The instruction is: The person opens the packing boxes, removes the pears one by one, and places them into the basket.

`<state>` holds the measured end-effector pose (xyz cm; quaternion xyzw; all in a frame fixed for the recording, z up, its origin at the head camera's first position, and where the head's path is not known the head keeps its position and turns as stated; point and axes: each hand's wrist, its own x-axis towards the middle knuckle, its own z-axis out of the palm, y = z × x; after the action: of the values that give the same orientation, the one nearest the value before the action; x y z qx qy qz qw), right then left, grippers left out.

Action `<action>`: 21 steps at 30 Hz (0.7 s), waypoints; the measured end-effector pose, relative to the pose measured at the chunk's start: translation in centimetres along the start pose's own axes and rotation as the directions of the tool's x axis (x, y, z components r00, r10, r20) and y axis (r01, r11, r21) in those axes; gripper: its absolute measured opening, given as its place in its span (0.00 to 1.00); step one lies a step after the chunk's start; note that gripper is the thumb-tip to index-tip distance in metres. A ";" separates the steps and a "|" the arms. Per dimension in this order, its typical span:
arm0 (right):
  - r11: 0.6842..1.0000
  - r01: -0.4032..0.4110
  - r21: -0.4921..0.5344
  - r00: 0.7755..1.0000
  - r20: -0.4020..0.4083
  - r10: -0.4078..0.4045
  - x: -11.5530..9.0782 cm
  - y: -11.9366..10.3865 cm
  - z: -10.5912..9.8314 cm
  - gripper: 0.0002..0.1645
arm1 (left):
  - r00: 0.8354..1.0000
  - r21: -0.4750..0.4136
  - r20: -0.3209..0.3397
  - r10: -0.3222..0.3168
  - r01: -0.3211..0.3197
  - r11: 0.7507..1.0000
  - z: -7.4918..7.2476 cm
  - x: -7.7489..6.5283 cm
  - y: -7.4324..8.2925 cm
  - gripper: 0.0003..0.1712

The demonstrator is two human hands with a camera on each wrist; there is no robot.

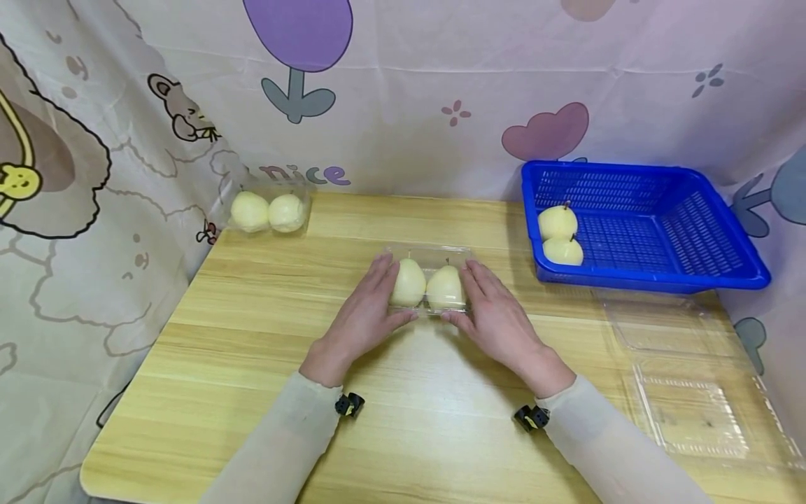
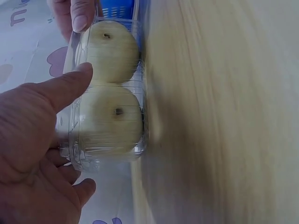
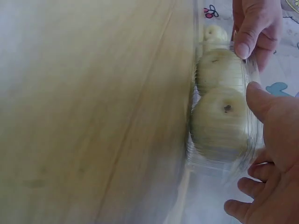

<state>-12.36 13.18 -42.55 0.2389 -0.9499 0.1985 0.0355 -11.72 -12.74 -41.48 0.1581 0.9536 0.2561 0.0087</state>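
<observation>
A clear plastic box (image 1: 430, 250) with two pale yellow pears (image 1: 445, 290) side by side in it sits at the middle of the table. My left hand (image 1: 360, 309) grips its left end and my right hand (image 1: 502, 320) its right end. In the left wrist view, the left thumb lies along the box's rim (image 2: 74, 135), and the other fingers are partly hidden behind the box. The right wrist view has the right thumb on the rim near a pear (image 3: 223, 122), several fingertips showing below. Ridged clear plastic covers both pears.
Two more pears (image 1: 250, 211) sit in another clear box (image 1: 306, 203) at the back left. At the back right stands a blue basket (image 1: 693, 274) with two pears (image 1: 557, 222) at its left end. Clear plastic containers (image 1: 699, 420) lie along the table's right side. A printed curtain (image 1: 409, 140) hangs behind.
</observation>
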 end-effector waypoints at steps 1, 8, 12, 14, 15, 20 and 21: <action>1.000 0.018 -0.019 1.000 0.000 -0.018 0.0 0.0 0.0 0.53 | 1.000 0.016 0.008 0.012 -0.012 1.000 0.0 0.0 0.0 0.55; 0.987 0.119 -0.111 0.990 -0.062 -0.126 -0.2 -0.2 0.4 0.47 | 0.999 0.058 0.008 0.034 -0.034 0.998 0.1 -0.2 0.1 0.53; 0.987 0.127 -0.101 0.987 -0.083 -0.135 -0.2 -0.3 0.5 0.46 | 0.999 -0.019 -0.036 -0.028 0.028 0.999 0.4 -0.4 0.2 0.57; 0.988 0.126 -0.089 0.988 -0.080 -0.133 -0.2 -0.3 0.5 0.47 | 0.995 -0.078 -0.060 -0.074 0.070 0.995 0.7 -0.4 0.2 0.60; 0.989 0.124 -0.081 0.988 -0.077 -0.130 -0.2 -0.4 0.5 0.47 | 0.993 -0.113 -0.068 -0.098 0.090 0.989 0.7 -0.5 0.2 0.61; 0.991 0.121 -0.054 0.990 -0.064 -0.125 -0.2 -0.6 0.6 0.51 | 0.961 -0.292 -0.060 -0.268 0.240 0.926 1.1 -0.7 0.1 0.68; 0.991 0.122 -0.053 0.990 -0.063 -0.125 -0.3 -0.7 0.6 0.52 | 0.952 -0.322 -0.056 -0.301 0.268 0.908 1.2 -0.8 0.1 0.68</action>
<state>-11.80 12.50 -42.94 0.2894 -0.9362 0.1803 0.0849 -10.86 -12.33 -42.49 0.0003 0.9133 0.4067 0.0212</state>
